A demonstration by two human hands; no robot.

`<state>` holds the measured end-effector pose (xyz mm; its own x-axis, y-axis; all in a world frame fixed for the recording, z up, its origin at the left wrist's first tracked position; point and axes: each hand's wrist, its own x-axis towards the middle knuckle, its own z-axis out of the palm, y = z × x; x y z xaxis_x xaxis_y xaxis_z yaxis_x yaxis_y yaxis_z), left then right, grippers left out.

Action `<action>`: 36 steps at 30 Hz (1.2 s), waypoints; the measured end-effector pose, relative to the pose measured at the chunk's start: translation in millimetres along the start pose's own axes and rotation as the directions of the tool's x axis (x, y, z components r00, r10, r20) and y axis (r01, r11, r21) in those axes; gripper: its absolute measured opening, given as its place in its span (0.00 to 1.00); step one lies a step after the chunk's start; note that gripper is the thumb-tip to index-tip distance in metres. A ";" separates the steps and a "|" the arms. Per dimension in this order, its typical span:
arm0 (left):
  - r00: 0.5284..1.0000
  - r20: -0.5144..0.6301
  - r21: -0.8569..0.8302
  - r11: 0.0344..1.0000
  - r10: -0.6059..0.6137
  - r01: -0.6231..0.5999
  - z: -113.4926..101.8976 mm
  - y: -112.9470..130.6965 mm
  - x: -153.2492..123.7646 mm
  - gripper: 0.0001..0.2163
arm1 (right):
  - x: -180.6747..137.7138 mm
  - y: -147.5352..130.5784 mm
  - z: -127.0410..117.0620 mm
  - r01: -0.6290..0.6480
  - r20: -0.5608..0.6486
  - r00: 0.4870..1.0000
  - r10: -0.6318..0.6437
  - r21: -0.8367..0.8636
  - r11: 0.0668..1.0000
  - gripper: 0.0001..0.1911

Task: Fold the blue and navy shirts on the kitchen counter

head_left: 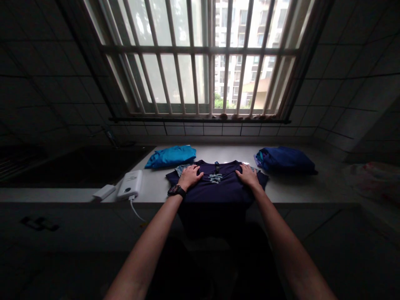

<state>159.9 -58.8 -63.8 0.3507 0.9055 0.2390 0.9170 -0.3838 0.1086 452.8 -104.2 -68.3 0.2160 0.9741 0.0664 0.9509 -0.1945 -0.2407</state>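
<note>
A dark navy short-sleeved shirt (215,189) lies spread on the white counter (290,189), its collar away from me and a pale patterned trim at the neck. My left hand (190,176) rests flat on the shirt's left shoulder, and a black wristwatch (176,191) sits on that wrist. My right hand (248,175) lies flat on the opposite shoulder. Beyond the shirt are a folded turquoise garment (170,156) and a bundled dark blue garment (285,161). Neither hand touches these. The shirt's lower part hangs over the counter's front edge into shadow.
Left of the shirt stand a white boxy device (129,184) with a cable and a small white adapter (104,192). A dark sink (78,164) lies further left. A barred window (200,54) and tiled wall (343,100) rise behind the counter.
</note>
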 end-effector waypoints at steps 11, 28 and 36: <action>1.000 -0.004 -0.005 1.000 -0.005 0.005 2.6 -0.9 2.8 0.23 | 0.5 0.6 0.0 0.005 -0.008 1.000 -0.005 -0.005 1.000 0.31; 1.000 -0.021 -0.016 1.000 0.001 -0.002 4.6 -2.5 3.0 0.28 | 2.2 2.9 1.4 0.007 -0.009 1.000 -0.007 0.017 1.000 0.31; 1.000 -0.024 -0.023 1.000 0.011 -0.012 5.5 -4.2 3.4 0.23 | 0.6 2.7 3.5 0.013 -0.020 1.000 -0.013 0.013 1.000 0.31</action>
<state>158.3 -53.2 -68.7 0.3562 0.8965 0.2633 0.9083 -0.3984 0.1275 454.7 -103.8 -72.2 0.2083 0.9741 0.0883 0.9506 -0.1804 -0.2527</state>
